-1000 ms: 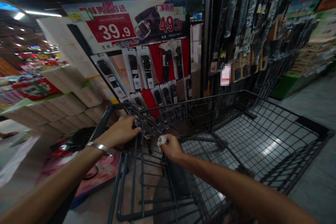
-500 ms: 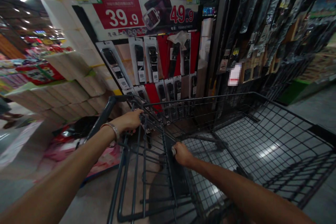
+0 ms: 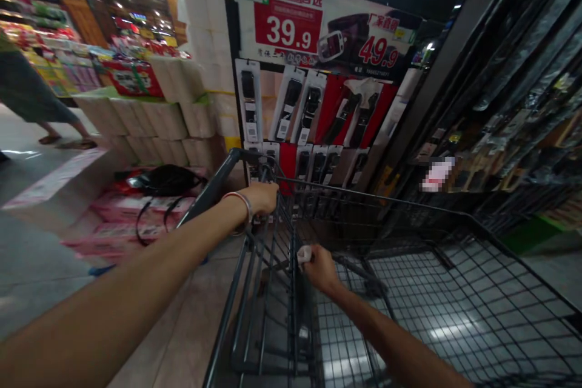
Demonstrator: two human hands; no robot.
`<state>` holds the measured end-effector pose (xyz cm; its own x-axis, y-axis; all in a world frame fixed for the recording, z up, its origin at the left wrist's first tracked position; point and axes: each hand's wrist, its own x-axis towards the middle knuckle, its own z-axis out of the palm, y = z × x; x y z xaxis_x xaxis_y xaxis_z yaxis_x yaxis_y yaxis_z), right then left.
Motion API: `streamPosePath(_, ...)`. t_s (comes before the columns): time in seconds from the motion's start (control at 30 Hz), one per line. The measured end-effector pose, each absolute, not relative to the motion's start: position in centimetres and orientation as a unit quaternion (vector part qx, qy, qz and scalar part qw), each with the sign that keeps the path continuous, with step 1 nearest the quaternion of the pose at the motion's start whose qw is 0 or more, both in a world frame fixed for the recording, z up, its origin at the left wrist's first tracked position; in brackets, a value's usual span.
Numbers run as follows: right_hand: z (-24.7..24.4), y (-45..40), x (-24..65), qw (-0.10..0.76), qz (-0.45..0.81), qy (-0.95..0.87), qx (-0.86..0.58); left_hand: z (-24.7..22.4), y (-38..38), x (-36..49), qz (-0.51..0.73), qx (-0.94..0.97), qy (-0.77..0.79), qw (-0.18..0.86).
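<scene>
A grey metal shopping cart (image 3: 400, 199) fills the lower middle and right of the head view. My left hand (image 3: 262, 197), with a bracelet on its wrist, is closed around the cart's wire frame near the top of the folding seat section. Its fingertips are partly hidden. My right hand (image 3: 322, 268) is closed around a small crumpled white wad (image 3: 304, 253), perhaps cloth or tissue. It presses this near the top of the dark seat panel (image 3: 304, 315), inside the cart. The basket's wire floor shows bare tiles beneath it.
Packaged belts (image 3: 291, 97) hang below a price sign (image 3: 291, 27) straight ahead. Stacked paper rolls (image 3: 150, 118) and pink boxes (image 3: 122, 212) with a black bag (image 3: 166, 180) stand left. A person's legs (image 3: 68, 118) show far left; more belts (image 3: 513, 109) hang at right.
The view has swung left, so the display appears further right and a person's legs show at left. Both hands stay at the cart; more of the white wad now shows in my right hand.
</scene>
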<state>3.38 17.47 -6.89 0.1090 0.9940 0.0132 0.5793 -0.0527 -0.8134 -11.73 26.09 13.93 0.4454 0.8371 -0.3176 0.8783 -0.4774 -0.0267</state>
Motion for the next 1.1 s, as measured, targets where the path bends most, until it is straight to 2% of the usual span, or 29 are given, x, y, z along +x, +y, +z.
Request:
streamPosePath(0.1,-5.4,18.8,2.7,0.431,0.297,-0.57,-0.634,14.1,25.9,-11.7,-0.151,0.839,0.518,0.062)
streamPosePath(0.2,-4.8,19.8,1.8,0.45,0.259,-0.596,-0.613,14.3,25.5,-11.7,-0.149,0.834,0.528,0.059)
streamPosePath(0.33,-6.5,19.6,1.0,0.395,0.213,-0.62,-0.643,14.5,25.1,-11.9,-0.144,0.836,0.527,0.05)
streamPosePath(0.53,-10.9,17.5,2.0,0.329,0.217,-0.598,-0.698,14.3,25.0,-11.9,-0.134,0.844,0.517,0.05)
streamPosePath(0.67,-10.8,17.8,3.0,0.266,0.244,-0.62,-0.697,13.8,25.3,-11.9,-0.119,0.836,0.532,0.064)
streamPosePath(0.8,-8.5,20.0,3.7,0.321,0.213,-0.575,-0.721,14.0,25.4,-11.8,-0.127,0.837,0.528,0.066)
streamPosePath(0.93,-6.5,22.3,3.2,0.39,0.207,-0.577,-0.687,14.3,25.1,-11.8,-0.147,0.837,0.523,0.067)
streamPosePath(1.1,-7.0,22.3,1.2,0.392,0.182,-0.618,-0.657,14.2,25.0,-11.9,-0.138,0.841,0.517,0.074)
